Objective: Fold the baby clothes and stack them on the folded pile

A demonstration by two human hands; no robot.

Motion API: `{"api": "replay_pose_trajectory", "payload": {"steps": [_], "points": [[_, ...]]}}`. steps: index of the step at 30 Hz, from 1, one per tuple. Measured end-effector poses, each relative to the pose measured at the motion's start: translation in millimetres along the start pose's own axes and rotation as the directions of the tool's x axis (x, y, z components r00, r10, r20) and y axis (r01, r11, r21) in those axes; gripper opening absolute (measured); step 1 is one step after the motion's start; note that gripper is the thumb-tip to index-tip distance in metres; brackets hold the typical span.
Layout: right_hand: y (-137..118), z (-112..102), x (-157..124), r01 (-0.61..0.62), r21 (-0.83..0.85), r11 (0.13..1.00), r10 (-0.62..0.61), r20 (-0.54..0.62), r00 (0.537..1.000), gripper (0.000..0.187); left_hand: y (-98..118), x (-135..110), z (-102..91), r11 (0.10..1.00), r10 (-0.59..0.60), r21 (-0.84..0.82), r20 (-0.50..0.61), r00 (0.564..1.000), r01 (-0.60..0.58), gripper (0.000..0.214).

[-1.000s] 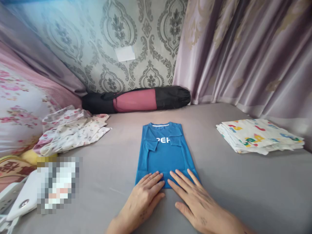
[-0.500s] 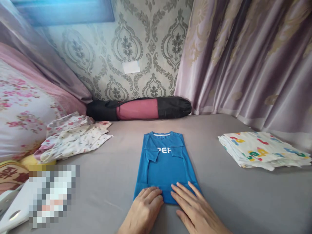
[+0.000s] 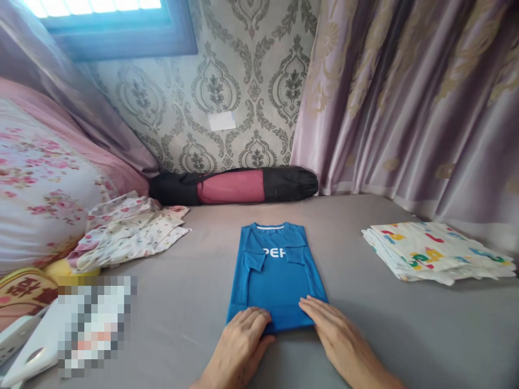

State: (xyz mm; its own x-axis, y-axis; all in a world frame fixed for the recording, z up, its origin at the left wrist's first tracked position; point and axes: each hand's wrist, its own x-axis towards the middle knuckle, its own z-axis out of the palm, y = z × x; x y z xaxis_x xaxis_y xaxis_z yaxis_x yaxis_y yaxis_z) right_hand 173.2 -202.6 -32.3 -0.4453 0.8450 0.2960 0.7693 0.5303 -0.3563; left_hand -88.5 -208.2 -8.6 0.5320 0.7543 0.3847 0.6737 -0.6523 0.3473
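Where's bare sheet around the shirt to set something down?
Bare sheet shows right of the blue shirt, up to the white patterned stack, and left of the shirt, up to the loose clothes. Crowded: far left, by the floral fabric, and the shirt's near corners, under the left hand and right hand.

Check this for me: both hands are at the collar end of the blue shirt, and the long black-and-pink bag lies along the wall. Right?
Not quite: the head view shows the left hand and right hand at the opposite end of the blue shirt, not by its collar. The long black-and-pink bag does lie along the wall.
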Motion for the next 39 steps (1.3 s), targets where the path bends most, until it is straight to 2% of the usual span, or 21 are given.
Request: {"api": "replay_pose_trajectory", "payload": {"steps": [5,9,13,18,23,26,29,31,34,37,39], "points": [[2.6,-4.5,0.3,-0.034,0.061,0.998,0.032,0.037,0.999,0.057,-20.3,-9.6,2.7,0.989,0.022,0.145,-0.018,1.0,-0.019,0.037],[8.9,-6.8,-1.6,-0.042,0.066,0.997,0.037,0.082,0.996,0.064,-40.6,-19.3,-2.4,0.965,0.014,0.261,-0.039,0.999,-0.003,0.051],[10.6,-12.8,-2.2,0.008,-0.014,1.0,-0.006,0.12,0.993,0.082,-49.6,-20.8,-16.9,0.968,0.072,0.236,0.051,0.996,-0.082,0.063],[0.3,-32.4,-6.5,0.064,-0.057,0.996,-0.05,0.225,0.973,0.083,-39.5,-20.1,-43.2,0.974,0.117,0.18,0.138,0.984,-0.141,0.067],[-15.9,-61.9,-28.5,0.01,0.069,0.998,-0.036,0.383,0.923,0.074,-13.5,-39.6,-76.3,0.992,0.112,0.024,0.272,0.956,-0.123,0.057],[-24.1,-80.7,-30.9,-0.093,0.136,0.986,0.02,0.461,0.887,0.064,-8.8,-46.5,-85.7,0.999,0.035,-0.034,0.371,0.928,-0.025,0.049],[-25.0,-90.8,-15.5,-0.186,0.166,0.968,0.086,0.48,0.873,0.043,-16.2,-35.9,-84.4,0.988,-0.123,-0.03,0.415,0.901,0.149,0.034],[-20.5,-90.5,0.5,-0.227,0.178,0.958,0.131,0.432,0.892,0.033,-25.0,-21.5,-80.7,0.962,-0.214,-0.069,0.405,0.889,0.263,0.027],[-8.2,-82.2,24.8,-0.252,0.233,0.939,0.165,0.337,0.927,0.029,-40.0,0.7,-74.2,0.895,-0.302,-0.218,0.348,0.888,0.39,0.021],[7.2,-69.5,46.0,-0.275,0.278,0.92,0.212,0.236,0.948,0.027,-53.8,17.9,-66.1,0.782,-0.397,-0.387,0.295,0.869,0.489,0.027],[18.3,-60.0,59.5,-0.314,0.279,0.908,0.274,0.174,0.946,0.027,-62.3,27.6,-58.9,0.69,-0.483,-0.475,0.261,0.836,0.547,0.032]]}}
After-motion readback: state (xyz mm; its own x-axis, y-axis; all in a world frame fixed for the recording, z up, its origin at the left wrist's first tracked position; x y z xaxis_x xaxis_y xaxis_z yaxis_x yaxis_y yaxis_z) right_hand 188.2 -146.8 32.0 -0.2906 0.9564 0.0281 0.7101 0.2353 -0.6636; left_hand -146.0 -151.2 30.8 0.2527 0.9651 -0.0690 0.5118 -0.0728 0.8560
